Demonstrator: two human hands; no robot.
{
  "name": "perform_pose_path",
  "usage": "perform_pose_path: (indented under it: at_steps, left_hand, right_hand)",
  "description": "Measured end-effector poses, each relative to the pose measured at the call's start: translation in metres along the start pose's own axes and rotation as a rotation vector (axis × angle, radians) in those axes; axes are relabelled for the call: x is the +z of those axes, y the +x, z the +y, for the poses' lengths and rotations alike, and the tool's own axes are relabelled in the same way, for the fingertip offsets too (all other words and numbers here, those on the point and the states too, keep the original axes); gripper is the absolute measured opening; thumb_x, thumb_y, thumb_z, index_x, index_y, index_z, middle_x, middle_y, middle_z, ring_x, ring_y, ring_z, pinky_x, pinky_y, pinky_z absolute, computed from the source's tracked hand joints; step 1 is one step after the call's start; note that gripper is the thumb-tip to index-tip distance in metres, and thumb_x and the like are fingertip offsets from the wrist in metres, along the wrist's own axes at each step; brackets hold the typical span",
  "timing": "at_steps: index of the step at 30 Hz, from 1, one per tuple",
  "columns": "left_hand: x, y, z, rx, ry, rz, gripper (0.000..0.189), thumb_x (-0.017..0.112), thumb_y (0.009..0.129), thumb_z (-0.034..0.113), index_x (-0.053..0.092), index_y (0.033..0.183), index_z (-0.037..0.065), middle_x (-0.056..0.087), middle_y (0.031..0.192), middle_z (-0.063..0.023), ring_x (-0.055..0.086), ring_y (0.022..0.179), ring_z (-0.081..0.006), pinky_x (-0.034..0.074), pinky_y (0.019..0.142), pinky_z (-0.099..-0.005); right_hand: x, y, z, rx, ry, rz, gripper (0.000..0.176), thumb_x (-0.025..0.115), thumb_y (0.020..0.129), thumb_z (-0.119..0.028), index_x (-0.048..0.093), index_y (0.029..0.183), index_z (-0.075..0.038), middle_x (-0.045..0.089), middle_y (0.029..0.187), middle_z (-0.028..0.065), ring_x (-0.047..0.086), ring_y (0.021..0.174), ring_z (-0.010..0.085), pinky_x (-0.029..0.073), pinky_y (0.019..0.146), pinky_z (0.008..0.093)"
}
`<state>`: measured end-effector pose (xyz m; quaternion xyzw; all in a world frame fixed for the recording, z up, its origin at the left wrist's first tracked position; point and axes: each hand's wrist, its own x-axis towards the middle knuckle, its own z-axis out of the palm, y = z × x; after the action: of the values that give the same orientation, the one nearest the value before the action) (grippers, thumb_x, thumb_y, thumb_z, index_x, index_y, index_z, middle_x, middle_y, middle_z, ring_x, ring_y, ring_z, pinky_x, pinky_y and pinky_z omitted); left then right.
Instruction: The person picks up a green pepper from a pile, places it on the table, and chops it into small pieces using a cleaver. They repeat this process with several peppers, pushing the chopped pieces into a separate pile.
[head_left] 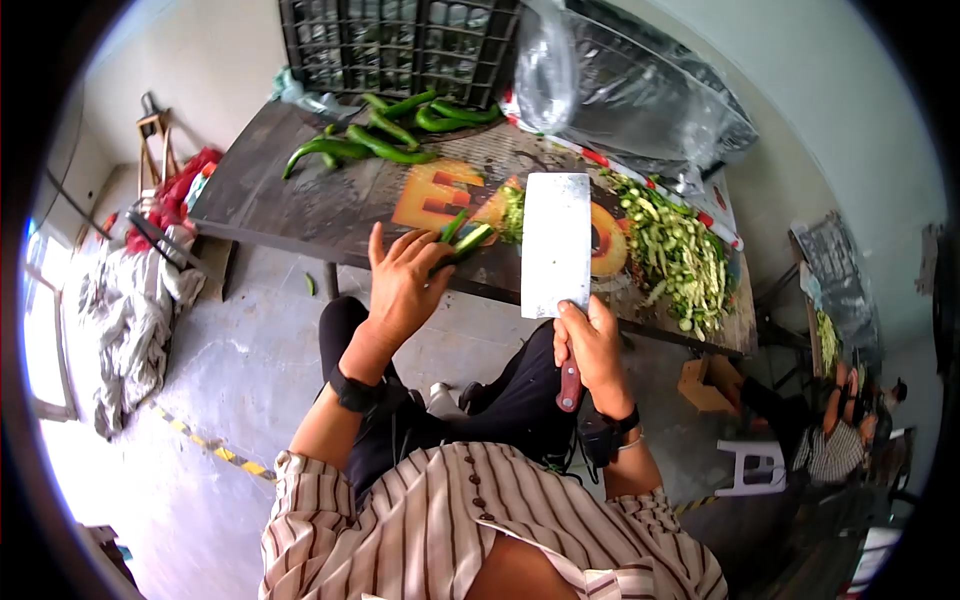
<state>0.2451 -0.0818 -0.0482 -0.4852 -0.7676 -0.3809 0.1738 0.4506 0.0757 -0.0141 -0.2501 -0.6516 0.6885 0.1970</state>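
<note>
A cleaver [556, 245] with a wide pale blade and a red-brown handle is in my right hand [592, 345], its blade raised over the table's front edge. My left hand [408, 280] rests at the table edge, fingers over cut pieces of green pepper [470, 240]; whether it grips them is partly hidden. Just left of the blade lies a small heap of chopped pepper [512, 213]. A larger pile of sliced pepper [680, 255] covers the table's right side. Whole long green peppers [385, 142] lie at the back left.
The dark table [270, 200] bears a black plastic crate [395, 50] and a plastic-wrapped bundle [640, 85] at the back. Below right are a cardboard box [708, 384] and a white stool [752, 467]. Another person [832, 450] sits at far right.
</note>
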Motion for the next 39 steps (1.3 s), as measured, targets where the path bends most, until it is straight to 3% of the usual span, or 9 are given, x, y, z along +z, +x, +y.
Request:
perform_pose_path:
  at_steps: [6, 8, 14, 21, 26, 32, 39]
  left_hand:
    - [0.007, 0.002, -0.007, 0.021, 0.054, 0.096, 0.019, 0.068, 0.079, 0.003, 0.066, 0.096, 0.009, 0.068, 0.103, -0.0059, 0.062, 0.105, -0.0223, 0.018, 0.114, -0.0496]
    - [0.009, 0.009, 0.0, 0.037, 0.058, 0.129, 0.02, 0.068, 0.077, 0.004, 0.064, 0.095, 0.01, 0.068, 0.102, -0.0034, 0.061, 0.104, -0.0207, 0.017, 0.114, -0.0513]
    - [0.038, 0.042, 0.057, 0.207, -0.068, 0.05, 0.02, 0.068, 0.078, 0.006, 0.065, 0.097, 0.011, 0.068, 0.102, -0.002, 0.061, 0.104, -0.0197, 0.019, 0.113, -0.0507]
    - [0.105, 0.068, 0.117, 0.358, -0.188, 0.041, 0.015, 0.069, 0.078, 0.01, 0.065, 0.092, 0.014, 0.067, 0.098, 0.0006, 0.062, 0.101, -0.0174, 0.022, 0.111, -0.054]
    - [0.134, 0.05, 0.123, 0.352, -0.203, -0.106, 0.009, 0.069, 0.079, 0.017, 0.068, 0.088, 0.015, 0.067, 0.099, 0.0017, 0.059, 0.105, -0.0169, 0.019, 0.112, -0.0589]
    - [0.127, 0.045, 0.121, 0.314, -0.271, -0.097, 0.008, 0.068, 0.079, 0.017, 0.07, 0.086, 0.014, 0.066, 0.103, 0.0009, 0.056, 0.11, -0.0175, 0.019, 0.112, -0.0599]
    - [0.128, 0.043, 0.12, 0.291, -0.301, -0.097, 0.006, 0.069, 0.076, 0.016, 0.07, 0.082, 0.016, 0.066, 0.102, 0.0015, 0.057, 0.111, -0.0178, 0.018, 0.113, -0.0591]
  right_hand:
    - [-0.016, -0.017, 0.001, -0.035, 0.003, 0.116, 0.017, 0.052, 0.096, -0.016, 0.049, 0.089, -0.001, 0.051, 0.062, 0.0035, 0.049, 0.042, 0.0109, 0.04, 0.039, 0.0257]
    - [-0.027, -0.027, 0.004, -0.057, 0.025, 0.142, 0.017, 0.052, 0.096, -0.016, 0.05, 0.091, 0.0, 0.05, 0.061, 0.0025, 0.048, 0.041, 0.0098, 0.039, 0.039, 0.025]
    - [-0.064, -0.057, 0.008, -0.104, 0.119, 0.335, 0.013, 0.05, 0.098, -0.012, 0.048, 0.09, -0.002, 0.048, 0.061, 0.0018, 0.049, 0.042, 0.0103, 0.041, 0.038, 0.025]
    - [-0.101, -0.092, 0.002, -0.108, 0.297, 0.717, 0.013, 0.054, 0.095, -0.015, 0.047, 0.091, -0.005, 0.046, 0.062, 0.0025, 0.046, 0.04, 0.0128, 0.04, 0.036, 0.0283]
    - [-0.11, -0.104, 0.006, -0.121, 0.27, 0.675, 0.009, 0.052, 0.095, -0.012, 0.046, 0.095, -0.005, 0.047, 0.068, 0.0032, 0.048, 0.047, 0.0132, 0.043, 0.042, 0.0296]
    - [-0.101, -0.079, 0.009, -0.188, 0.136, 0.558, 0.009, 0.05, 0.095, -0.009, 0.044, 0.098, -0.003, 0.047, 0.072, 0.0043, 0.05, 0.05, 0.014, 0.045, 0.044, 0.0301]
    - [-0.077, -0.025, 0.005, -0.3, -0.071, 0.489, 0.008, 0.05, 0.096, -0.008, 0.046, 0.093, -0.001, 0.05, 0.06, 0.0029, 0.049, 0.044, 0.0093, 0.04, 0.039, 0.0243]
